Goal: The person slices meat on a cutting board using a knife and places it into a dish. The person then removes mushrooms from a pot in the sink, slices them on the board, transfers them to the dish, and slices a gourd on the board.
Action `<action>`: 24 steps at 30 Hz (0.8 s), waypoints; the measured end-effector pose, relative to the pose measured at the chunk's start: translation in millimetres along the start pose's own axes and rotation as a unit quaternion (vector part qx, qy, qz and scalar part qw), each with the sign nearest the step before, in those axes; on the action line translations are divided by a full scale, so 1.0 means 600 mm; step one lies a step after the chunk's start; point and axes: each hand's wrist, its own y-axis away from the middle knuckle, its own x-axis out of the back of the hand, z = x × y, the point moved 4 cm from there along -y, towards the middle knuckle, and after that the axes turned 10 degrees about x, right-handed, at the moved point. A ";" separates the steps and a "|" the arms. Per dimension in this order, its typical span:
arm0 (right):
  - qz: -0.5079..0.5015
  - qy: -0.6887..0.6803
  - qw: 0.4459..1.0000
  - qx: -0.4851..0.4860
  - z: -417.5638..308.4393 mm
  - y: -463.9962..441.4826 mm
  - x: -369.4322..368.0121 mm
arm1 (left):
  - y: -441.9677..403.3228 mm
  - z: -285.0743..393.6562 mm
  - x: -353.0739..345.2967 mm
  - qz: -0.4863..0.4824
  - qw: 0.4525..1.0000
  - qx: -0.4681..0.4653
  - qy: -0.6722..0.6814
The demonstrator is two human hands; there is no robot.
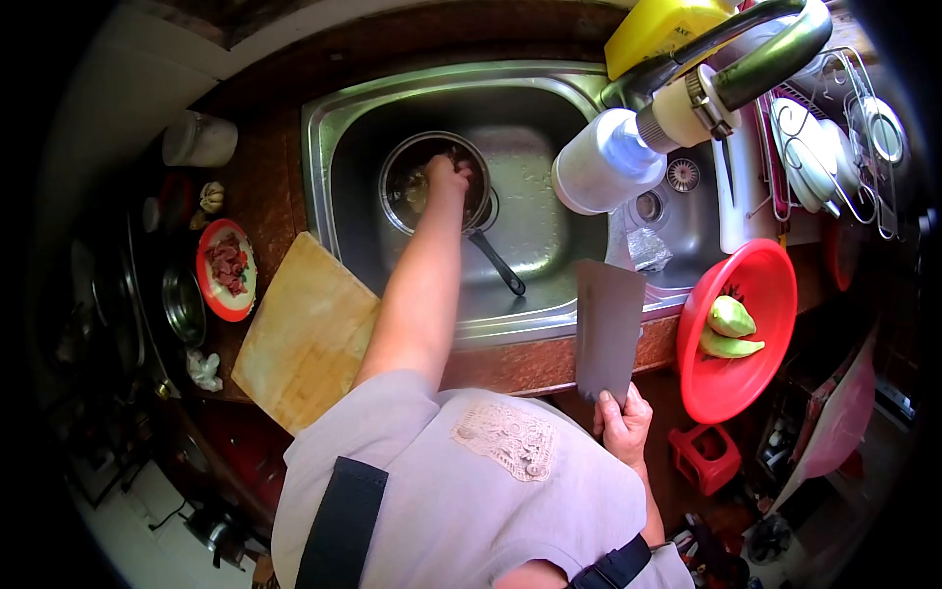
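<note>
Steel-grey, a broad rectangular cleaver (610,329) pointed away from the person, long axis running front to back, over the counter edge beside the sink (549,299). The right hand (626,424) was closed around its handle end. The left hand (448,175) reached into a round metal pot (392,201) in the sink, fingers curled; their hold could not be told. Reddish-brown counter (510,366) framed the kitchen scene, a wooden board (304,334) at left, a red basin (780,324) of green vegetables (731,329) at right. The blade looked flat and dull.
</note>
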 end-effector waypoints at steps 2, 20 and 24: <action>-0.002 0.010 1.000 -0.001 -0.002 -0.009 0.008 | 0.041 0.000 -0.002 0.029 0.995 -0.016 -0.094; -0.030 0.014 0.999 0.005 0.010 -0.018 0.002 | 0.103 -0.014 -0.009 0.042 0.897 -0.236 -0.372; -0.008 -0.007 0.999 -0.039 0.010 -0.011 0.001 | 0.059 -0.059 -0.001 0.046 0.920 -0.208 -0.330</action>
